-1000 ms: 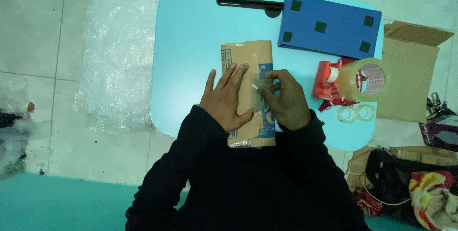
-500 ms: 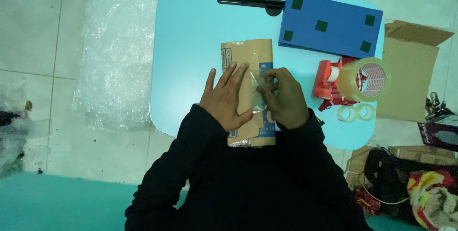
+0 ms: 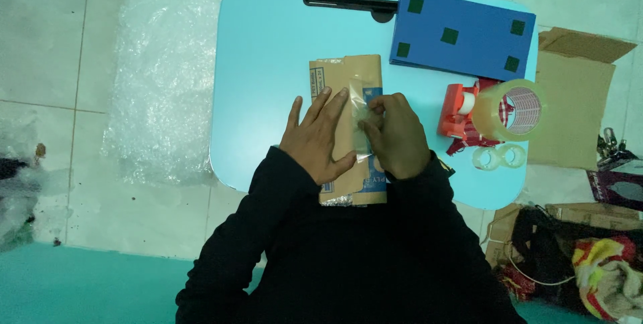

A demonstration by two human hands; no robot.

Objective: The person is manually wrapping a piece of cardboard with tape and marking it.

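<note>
A flattened brown cardboard package [image 3: 341, 73] lies on the light blue table [image 3: 268, 63], its near end hidden under my arms. My left hand [image 3: 318, 138] presses flat on it with fingers spread. My right hand [image 3: 395, 133] pinches a strip of clear tape [image 3: 360, 113] that runs along the package's middle seam, right beside my left fingertips.
A red tape dispenser with a big clear tape roll [image 3: 512, 110] stands right of the package, two small tape rolls [image 3: 497, 158] below it. A blue board with green squares [image 3: 462, 36] lies at the back right. Bubble wrap [image 3: 161, 76] covers the floor left; an open cardboard box [image 3: 576, 96] sits right.
My right hand has shifted slightly up along the seam with the tape strip. My left hand stays flat on the package.
</note>
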